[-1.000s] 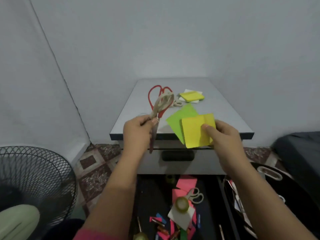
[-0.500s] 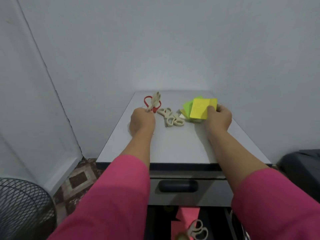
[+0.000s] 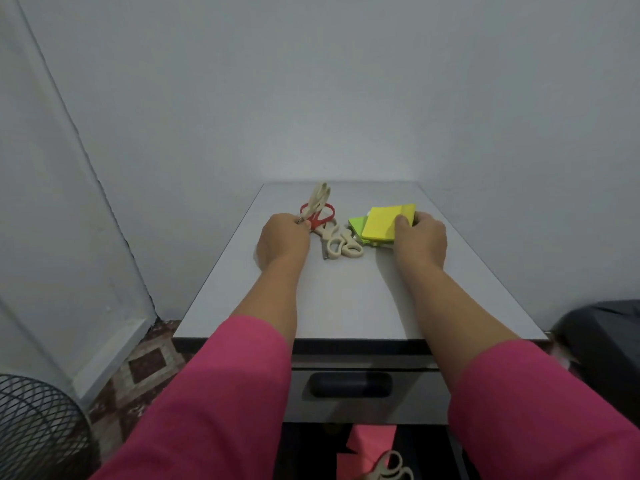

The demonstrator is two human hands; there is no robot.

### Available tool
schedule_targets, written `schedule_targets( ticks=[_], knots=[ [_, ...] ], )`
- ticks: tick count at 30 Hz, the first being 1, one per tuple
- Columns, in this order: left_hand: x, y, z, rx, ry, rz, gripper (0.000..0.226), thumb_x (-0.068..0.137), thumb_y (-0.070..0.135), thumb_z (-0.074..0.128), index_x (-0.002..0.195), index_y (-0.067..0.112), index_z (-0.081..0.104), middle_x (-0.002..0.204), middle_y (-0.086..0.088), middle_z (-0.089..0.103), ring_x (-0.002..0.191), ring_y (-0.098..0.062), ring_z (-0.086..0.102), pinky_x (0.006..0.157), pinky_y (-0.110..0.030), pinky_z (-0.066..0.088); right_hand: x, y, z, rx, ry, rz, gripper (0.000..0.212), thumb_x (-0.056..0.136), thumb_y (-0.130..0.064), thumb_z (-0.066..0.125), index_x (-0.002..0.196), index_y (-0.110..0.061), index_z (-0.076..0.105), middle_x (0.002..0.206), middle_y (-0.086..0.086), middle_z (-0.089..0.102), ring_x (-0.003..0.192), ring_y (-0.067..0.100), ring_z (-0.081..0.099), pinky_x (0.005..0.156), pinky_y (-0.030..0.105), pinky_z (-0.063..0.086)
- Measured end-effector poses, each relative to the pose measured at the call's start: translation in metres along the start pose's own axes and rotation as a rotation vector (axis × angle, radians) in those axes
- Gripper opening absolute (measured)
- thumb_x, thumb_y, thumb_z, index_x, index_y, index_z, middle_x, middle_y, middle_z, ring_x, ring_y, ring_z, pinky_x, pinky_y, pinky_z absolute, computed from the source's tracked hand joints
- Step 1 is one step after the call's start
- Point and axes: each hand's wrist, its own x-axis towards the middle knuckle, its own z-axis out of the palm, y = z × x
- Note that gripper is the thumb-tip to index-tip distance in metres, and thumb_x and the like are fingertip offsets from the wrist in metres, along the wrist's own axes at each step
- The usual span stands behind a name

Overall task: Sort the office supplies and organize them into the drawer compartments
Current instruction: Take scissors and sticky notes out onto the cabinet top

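On the grey cabinet top (image 3: 346,299), my left hand (image 3: 282,239) grips beige-handled scissors (image 3: 318,199) whose handles stick up and away from me. Red-handled scissors (image 3: 323,216) lie under them. Another beige pair (image 3: 341,245) lies flat between my hands. My right hand (image 3: 420,237) pinches yellow paper sheets (image 3: 382,223) and holds them on a stack with green sheets (image 3: 356,223) beneath. Below, the open drawer (image 3: 304,452) shows pink paper (image 3: 369,441) and another beige scissors (image 3: 391,467).
A shut drawer with a dark handle (image 3: 349,384) sits under the top. A fan's wire guard (image 3: 38,427) stands at the lower left on the patterned floor. A dark object (image 3: 602,341) is at the right. Walls close in behind and left.
Both hands have moved from above the front edge to the far part of the cabinet top, carrying the scissors and the yellow paper. Since half a second ago they have barely shifted.
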Motion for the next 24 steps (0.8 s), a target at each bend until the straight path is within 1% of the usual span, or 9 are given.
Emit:
schedule_targets(
  ticks=[3, 6, 7, 9, 11, 15, 18, 19, 24],
  knots=[
    [0.000, 0.000, 0.000, 0.025, -0.006, 0.026, 0.026, 0.091, 0.034, 0.057, 0.073, 0.019, 0.068, 0.065, 0.001, 0.061, 0.056, -0.016, 0.051, 0.049, -0.023, 0.027, -0.003, -0.002, -0.002, 0.011, -0.004, 0.007, 0.035, 0.096, -0.030, 0.046, 0.120, -0.007, 0.056, 0.120, 0.015, 0.056, 0.109, 0.031, 0.053, 0.080, 0.033, 0.038],
    [-0.001, 0.001, 0.000, 0.055, -0.012, 0.047, 0.032, 0.091, 0.033, 0.057, 0.064, 0.019, 0.061, 0.059, 0.001, 0.056, 0.052, -0.016, 0.047, 0.048, -0.024, 0.026, -0.004, -0.005, -0.005, 0.087, -0.011, 0.054, 0.041, 0.097, -0.030, 0.046, 0.130, -0.006, 0.050, 0.126, 0.012, 0.056, 0.119, 0.029, 0.049, 0.090, 0.033, 0.038],
    [-0.002, 0.001, 0.000, 0.068, -0.013, 0.055, 0.033, 0.091, 0.032, 0.057, 0.062, 0.018, 0.060, 0.058, 0.001, 0.055, 0.052, -0.017, 0.047, 0.048, -0.024, 0.026, -0.004, -0.005, -0.005, 0.104, -0.015, 0.057, 0.038, 0.096, -0.030, 0.045, 0.126, -0.010, 0.054, 0.122, 0.010, 0.058, 0.118, 0.028, 0.050, 0.088, 0.032, 0.038],
    [-0.004, 0.002, 0.000, 0.084, -0.005, 0.083, 0.031, 0.091, 0.029, 0.055, 0.063, 0.016, 0.060, 0.059, 0.000, 0.054, 0.055, -0.020, 0.048, 0.048, -0.025, 0.027, -0.004, -0.006, -0.004, 0.125, -0.021, 0.051, 0.023, 0.094, -0.027, 0.042, 0.101, -0.018, 0.062, 0.100, 0.007, 0.059, 0.104, 0.029, 0.055, 0.077, 0.030, 0.038],
    [-0.005, 0.005, 0.000, 0.112, 0.006, 0.127, 0.027, 0.093, 0.025, 0.050, 0.072, 0.016, 0.065, 0.067, -0.002, 0.060, 0.062, -0.023, 0.053, 0.049, -0.025, 0.030, -0.006, -0.007, -0.005, 0.140, -0.034, 0.055, 0.025, 0.091, -0.023, 0.041, 0.086, -0.012, 0.063, 0.086, 0.004, 0.057, 0.088, 0.027, 0.053, 0.069, 0.029, 0.036],
    [-0.008, 0.008, 0.006, 0.262, 0.034, 0.286, 0.033, 0.097, 0.023, 0.037, 0.078, 0.014, 0.062, 0.086, -0.008, 0.063, 0.073, -0.025, 0.054, 0.057, -0.029, 0.034, -0.009, -0.009, -0.007, 0.140, -0.031, 0.054, 0.025, 0.090, -0.020, 0.042, 0.087, -0.011, 0.065, 0.083, 0.004, 0.057, 0.083, 0.024, 0.051, 0.068, 0.029, 0.037],
    [-0.011, 0.008, 0.010, 0.366, 0.042, 0.415, 0.034, 0.098, 0.025, 0.037, 0.094, 0.013, 0.069, 0.094, -0.009, 0.062, 0.084, -0.028, 0.056, 0.066, -0.034, 0.042, -0.009, -0.009, -0.008, 0.133, -0.030, 0.053, 0.024, 0.090, -0.019, 0.042, 0.087, -0.013, 0.065, 0.084, 0.004, 0.057, 0.083, 0.024, 0.050, 0.067, 0.028, 0.036],
    [-0.011, 0.008, 0.010, 0.398, 0.032, 0.442, 0.034, 0.097, 0.026, 0.038, 0.096, 0.013, 0.070, 0.095, -0.009, 0.062, 0.085, -0.028, 0.055, 0.067, -0.034, 0.041, -0.009, -0.009, -0.007, 0.134, -0.030, 0.051, 0.024, 0.089, -0.019, 0.042, 0.088, -0.013, 0.065, 0.085, 0.004, 0.058, 0.083, 0.024, 0.051, 0.067, 0.028, 0.036],
    [-0.011, 0.007, 0.013, 0.455, -0.001, 0.460, 0.033, 0.094, 0.030, 0.044, 0.083, 0.013, 0.070, 0.082, -0.006, 0.062, 0.076, -0.024, 0.051, 0.063, -0.030, 0.035, -0.007, -0.008, -0.006, 0.141, -0.031, 0.046, 0.024, 0.088, -0.018, 0.044, 0.091, -0.013, 0.067, 0.087, 0.004, 0.058, 0.083, 0.023, 0.051, 0.066, 0.028, 0.036]
  ],
)
